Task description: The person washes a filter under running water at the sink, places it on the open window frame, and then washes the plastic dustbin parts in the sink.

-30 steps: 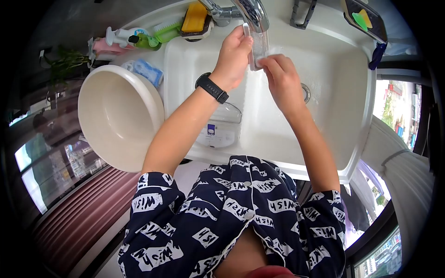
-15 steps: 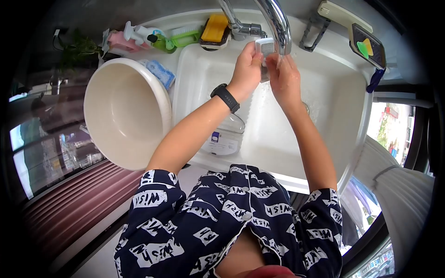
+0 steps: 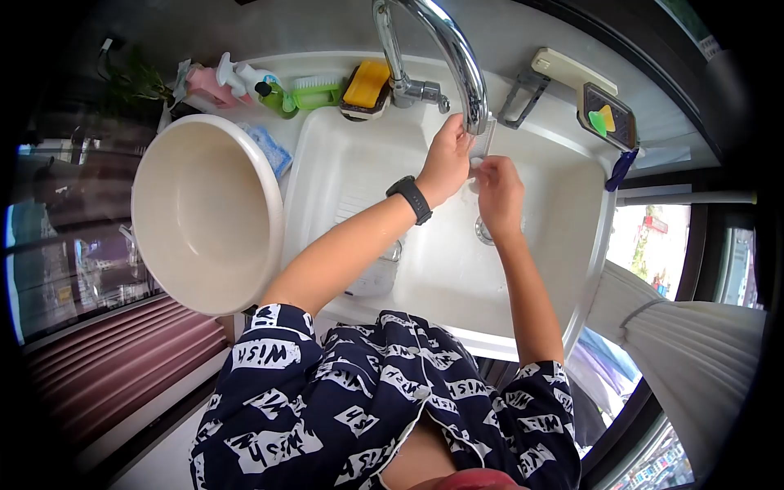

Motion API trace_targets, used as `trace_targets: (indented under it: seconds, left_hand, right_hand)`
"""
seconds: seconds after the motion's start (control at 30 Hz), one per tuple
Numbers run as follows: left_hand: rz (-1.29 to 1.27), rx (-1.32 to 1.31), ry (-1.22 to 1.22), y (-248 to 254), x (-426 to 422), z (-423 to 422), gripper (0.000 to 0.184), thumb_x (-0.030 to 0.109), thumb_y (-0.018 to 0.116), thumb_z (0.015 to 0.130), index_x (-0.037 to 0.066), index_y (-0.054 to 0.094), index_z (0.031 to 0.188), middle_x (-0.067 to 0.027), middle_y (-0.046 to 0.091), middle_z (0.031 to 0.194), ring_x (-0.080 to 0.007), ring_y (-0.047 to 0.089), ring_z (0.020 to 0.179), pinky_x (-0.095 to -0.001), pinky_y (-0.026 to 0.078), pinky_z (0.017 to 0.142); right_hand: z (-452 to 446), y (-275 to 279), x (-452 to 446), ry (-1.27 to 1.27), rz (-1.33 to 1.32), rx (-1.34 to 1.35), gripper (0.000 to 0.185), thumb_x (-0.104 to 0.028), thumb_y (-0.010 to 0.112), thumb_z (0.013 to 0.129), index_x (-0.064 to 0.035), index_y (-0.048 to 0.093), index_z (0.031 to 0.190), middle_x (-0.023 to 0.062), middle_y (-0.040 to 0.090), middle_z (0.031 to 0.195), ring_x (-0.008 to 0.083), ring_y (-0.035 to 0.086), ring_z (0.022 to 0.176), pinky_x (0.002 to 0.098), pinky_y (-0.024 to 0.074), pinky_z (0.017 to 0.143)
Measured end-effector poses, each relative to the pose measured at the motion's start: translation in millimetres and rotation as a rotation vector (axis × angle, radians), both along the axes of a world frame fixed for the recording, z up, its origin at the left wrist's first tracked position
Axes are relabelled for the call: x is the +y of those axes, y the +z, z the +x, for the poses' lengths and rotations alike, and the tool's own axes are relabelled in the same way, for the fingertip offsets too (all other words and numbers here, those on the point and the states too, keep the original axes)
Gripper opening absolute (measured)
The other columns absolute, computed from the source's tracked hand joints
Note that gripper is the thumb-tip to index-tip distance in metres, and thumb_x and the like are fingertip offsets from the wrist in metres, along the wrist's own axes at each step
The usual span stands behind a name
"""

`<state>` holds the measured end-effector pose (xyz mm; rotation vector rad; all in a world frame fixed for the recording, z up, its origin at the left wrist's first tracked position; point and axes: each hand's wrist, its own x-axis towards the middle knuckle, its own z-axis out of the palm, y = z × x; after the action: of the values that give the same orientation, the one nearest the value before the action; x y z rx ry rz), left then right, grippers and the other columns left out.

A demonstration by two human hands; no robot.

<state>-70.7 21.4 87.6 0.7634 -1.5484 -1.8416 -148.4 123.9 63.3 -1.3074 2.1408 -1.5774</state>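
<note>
Under the spout of the chrome tap (image 3: 457,57), my left hand (image 3: 447,167) grips a small flat white piece with fine ridges (image 3: 484,139). The spout and my fingers cover part of it. My right hand (image 3: 500,192) is just below and to the right, its thumb and fingers pinched. Something small and whitish shows at those fingertips, too small to name. Both hands are over the white sink (image 3: 563,204). A clear plastic container (image 3: 376,276) stands in the sink at the left, partly hidden behind my left forearm.
A large cream bucket (image 3: 204,220) stands left of the sink, beside a blue sponge (image 3: 269,149). Along the back ledge are a pink bottle (image 3: 208,86), a green bottle (image 3: 276,100), a green brush (image 3: 317,94) and a yellow sponge (image 3: 367,83). A dark rack (image 3: 606,118) sits at right.
The view has shifted, so the sink appears lower. My right hand has drawn slightly down and away from the ridged piece, which now tilts differently in my left hand.
</note>
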Motion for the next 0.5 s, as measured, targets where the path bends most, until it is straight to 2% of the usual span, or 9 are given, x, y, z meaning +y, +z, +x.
trace_targets:
  seconds: [0.03, 0.1, 0.13, 0.23, 0.27, 0.37, 0.4, 0.5]
  left_hand:
    - [-0.033, -0.044, 0.009, -2, 1, 0, 0.027, 0.0, 0.04, 0.103, 0.001, 0.051, 0.128, -0.0091, 0.062, 0.11, -0.0141, 0.056, 0.096, -0.0273, 0.045, 0.088]
    - [-0.097, -0.132, 0.027, -4, 0, 3, 0.028, 0.001, 0.041, 0.103, 0.001, 0.051, 0.129, -0.01, 0.062, 0.112, -0.0157, 0.057, 0.098, -0.0285, 0.045, 0.09]
    - [-0.015, -0.103, -0.03, -14, -6, 7, 0.03, 0.001, 0.044, 0.101, 0.001, 0.049, 0.131, -0.0123, 0.06, 0.119, -0.0191, 0.059, 0.103, -0.0312, 0.045, 0.093]
    - [-0.265, -0.081, -0.025, -35, -10, 14, 0.033, 0.001, 0.046, 0.1, 0.0, 0.046, 0.133, -0.0147, 0.058, 0.124, -0.0212, 0.061, 0.106, -0.0334, 0.046, 0.096]
    - [-0.234, -0.116, -0.064, -40, -13, 19, 0.038, -0.001, 0.049, 0.098, -0.001, 0.043, 0.135, -0.0164, 0.056, 0.127, -0.022, 0.062, 0.109, -0.0332, 0.049, 0.093]
    - [-0.109, -0.131, -0.116, -26, -15, 42, 0.041, -0.003, 0.05, 0.097, 0.0, 0.039, 0.136, -0.014, 0.05, 0.133, -0.0167, 0.065, 0.105, -0.0305, 0.053, 0.088]
    - [-0.174, -0.229, -0.147, -30, -19, 52, 0.047, -0.001, 0.053, 0.095, -0.001, 0.035, 0.138, -0.0145, 0.048, 0.134, -0.0208, 0.066, 0.107, -0.0317, 0.055, 0.087]
    - [-0.274, -0.235, 0.002, -46, -21, 74, 0.048, 0.0, 0.056, 0.094, -0.001, 0.036, 0.138, -0.0142, 0.049, 0.132, -0.0212, 0.066, 0.107, -0.0315, 0.055, 0.087]
  right_hand:
    - [-2, 0, 1, -0.055, 0.033, -0.153, 0.019, 0.01, 0.063, 0.081, -0.0018, 0.059, 0.095, 0.0143, 0.063, 0.091, 0.0343, 0.06, 0.086, 0.042, 0.0493, 0.074]
    - [3, -4, 4, 0.048, -0.021, 0.237, 0.014, 0.006, 0.064, 0.084, -0.0011, 0.058, 0.094, 0.0155, 0.063, 0.088, 0.0356, 0.062, 0.081, 0.0434, 0.0509, 0.072]
    - [0, -10, 6, 0.067, 0.0, 0.19, 0.014, 0.006, 0.065, 0.084, -0.0013, 0.058, 0.094, 0.0155, 0.063, 0.088, 0.0358, 0.063, 0.082, 0.0435, 0.0511, 0.073]
    - [3, -12, 4, 0.058, 0.021, 0.156, 0.015, 0.006, 0.065, 0.083, -0.0016, 0.058, 0.095, 0.0156, 0.064, 0.09, 0.036, 0.063, 0.084, 0.0432, 0.0515, 0.073]
    - [7, -11, 1, 0.046, 0.02, 0.163, 0.016, 0.006, 0.065, 0.083, -0.0018, 0.058, 0.095, 0.0157, 0.065, 0.091, 0.036, 0.063, 0.084, 0.043, 0.0516, 0.073]
    - [10, -18, -7, 0.103, 0.135, 0.038, 0.016, 0.001, 0.065, 0.087, -0.0006, 0.059, 0.102, 0.0177, 0.067, 0.093, 0.0382, 0.066, 0.086, 0.0425, 0.0536, 0.072]
    - [7, -17, -15, 0.106, 0.167, 0.08, 0.015, 0.0, 0.064, 0.088, -0.0008, 0.059, 0.102, 0.0179, 0.067, 0.094, 0.0385, 0.067, 0.087, 0.043, 0.0536, 0.072]
    - [13, -13, -37, 0.177, 0.208, 0.169, 0.016, 0.0, 0.06, 0.089, -0.0021, 0.056, 0.104, 0.0187, 0.066, 0.097, 0.0412, 0.065, 0.087, 0.0461, 0.0528, 0.072]
